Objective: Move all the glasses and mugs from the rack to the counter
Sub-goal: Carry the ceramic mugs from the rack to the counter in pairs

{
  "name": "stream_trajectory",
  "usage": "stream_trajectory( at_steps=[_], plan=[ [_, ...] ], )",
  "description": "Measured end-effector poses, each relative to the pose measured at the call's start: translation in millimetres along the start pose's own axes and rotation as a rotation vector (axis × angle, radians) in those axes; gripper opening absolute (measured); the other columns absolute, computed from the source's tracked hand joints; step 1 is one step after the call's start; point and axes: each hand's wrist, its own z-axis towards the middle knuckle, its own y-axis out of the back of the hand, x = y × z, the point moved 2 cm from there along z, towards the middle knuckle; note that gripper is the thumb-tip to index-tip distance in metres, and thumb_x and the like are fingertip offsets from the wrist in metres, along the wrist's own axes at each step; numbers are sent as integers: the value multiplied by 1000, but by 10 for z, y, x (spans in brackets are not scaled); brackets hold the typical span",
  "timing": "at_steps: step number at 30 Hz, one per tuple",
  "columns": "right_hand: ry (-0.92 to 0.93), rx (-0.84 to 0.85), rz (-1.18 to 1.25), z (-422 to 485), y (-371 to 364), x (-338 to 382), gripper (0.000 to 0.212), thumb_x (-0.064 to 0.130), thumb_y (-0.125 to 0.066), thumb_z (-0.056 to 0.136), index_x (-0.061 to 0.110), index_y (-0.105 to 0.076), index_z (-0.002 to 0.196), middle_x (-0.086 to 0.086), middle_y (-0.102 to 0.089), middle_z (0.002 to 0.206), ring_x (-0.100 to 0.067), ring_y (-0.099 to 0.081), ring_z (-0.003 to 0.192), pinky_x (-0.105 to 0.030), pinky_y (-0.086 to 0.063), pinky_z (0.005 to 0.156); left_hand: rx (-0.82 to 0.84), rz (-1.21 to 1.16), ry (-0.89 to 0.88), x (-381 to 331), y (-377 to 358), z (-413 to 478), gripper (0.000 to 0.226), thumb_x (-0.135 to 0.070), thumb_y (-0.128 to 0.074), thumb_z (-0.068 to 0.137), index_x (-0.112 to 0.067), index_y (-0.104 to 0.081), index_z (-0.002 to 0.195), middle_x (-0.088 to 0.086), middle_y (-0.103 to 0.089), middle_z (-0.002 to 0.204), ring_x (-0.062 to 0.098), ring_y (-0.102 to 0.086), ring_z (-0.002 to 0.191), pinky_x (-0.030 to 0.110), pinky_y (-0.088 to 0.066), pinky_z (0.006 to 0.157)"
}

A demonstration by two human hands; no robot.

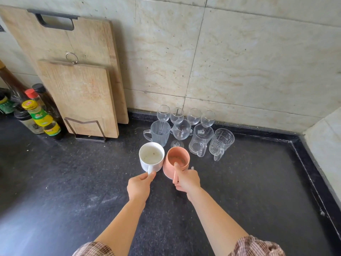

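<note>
Fingers [151, 174] curled round handles on both sides: left hand [139, 185] gripping round white ceramic mug [151, 156], right hand [187, 180] gripping salmon-pink ceramic mug [177, 157], sides touching, mid-way across black speckled stone counter [73, 182]; set down or just above, cannot tell. Probably near the end: already grouped toward back right corner, five clear stemmed wine glasses [193, 116], frosted striped glass mug [160, 133], two clear handled glass mugs [200, 140]. Rack out of view, so remainder unknown. Frosted mug and nearest wine glass close ahead, crowding the spot; wooden cutting boards [79, 98] and sauce bottles [36, 115] well apart toward back left.
</note>
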Motion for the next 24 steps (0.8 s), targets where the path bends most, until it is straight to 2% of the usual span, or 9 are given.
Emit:
stream_trajectory(
  at_steps=[2, 5, 10, 11, 14, 16, 18, 20, 24],
  plan=[
    [3, -5, -22, -6, -7, 1, 40, 55, -57, 87, 18, -48, 99, 4, -44, 77, -13, -56, 57, -36, -60, 77, -1, 24, 9, 3, 30, -4, 9, -41, -73, 80, -32, -76, 78, -9, -65, 70, 11, -54, 66, 21, -42, 54],
    [25, -4, -39, -2, -1, 2, 40, 55, -56, 88, 16, -48, 95, 3, -41, 76, -12, -55, 55, -37, -60, 77, 5, 79, 7, -10, 78, 9, 21, -40, -73, 80, -24, -77, 93, -9, -70, 76, 12, -59, 66, 22, -44, 52],
    [45, -23, -83, -5, -15, 2, 44, 58, -54, 87, 17, -43, 98, 5, -51, 69, -18, -65, 66, -35, -60, 75, 52, 155, -2, -63, 94, 29, 17, -40, -69, 84, -24, -77, 82, -4, -65, 72, 17, -54, 66, 27, -45, 59],
    [41, -22, -98, -16, -17, 5, 46, 59, -54, 87, 17, -43, 99, 1, -57, 73, -21, -68, 71, -35, -60, 75, 71, 179, -9, -67, 106, 29, 18, -40, -68, 84, -24, -77, 83, -3, -65, 76, 17, -56, 70, 28, -46, 61],
    [90, -26, -237, -87, 21, 54, 53, 55, -57, 86, 6, -57, 107, -8, -69, 94, -26, -70, 84, -37, -58, 79, 119, 235, -61, -118, 211, -23, 32, -39, -64, 87, -20, -71, 113, -5, -68, 103, 18, -61, 95, 30, -49, 77],
    [208, -56, -370, -181, 66, 106, 46, 47, -58, 87, 6, -65, 106, -5, -69, 87, -27, -68, 88, -35, -55, 76, 118, 254, -95, -162, 346, -83, 37, -38, -62, 89, -20, -67, 120, -4, -67, 119, 18, -60, 104, 33, -50, 88],
    [337, -86, -478, -334, 80, 139, 39, 41, -55, 88, 7, -66, 102, -2, -66, 79, -28, -67, 89, -33, -49, 70, 97, 274, -121, -199, 526, -177, 37, -39, -59, 89, -20, -66, 120, -2, -66, 122, 17, -59, 100, 32, -50, 87],
    [454, -94, -555, -541, 15, 153, 34, 39, -53, 90, 9, -60, 104, -6, -66, 95, -31, -64, 92, -32, -45, 68, 65, 310, -157, -228, 746, -300, 39, -40, -56, 91, -20, -63, 123, -1, -65, 122, 17, -58, 99, 30, -49, 80],
    [663, 62, -587, -1056, -390, 74, 17, 33, -56, 92, 17, -56, 97, 0, -61, 90, -26, -60, 88, -37, -51, 74, -22, 327, -228, -177, 1314, -624, 37, -37, -51, 92, -20, -62, 123, -2, -66, 120, 13, -59, 90, 21, -45, 65]
  ],
)
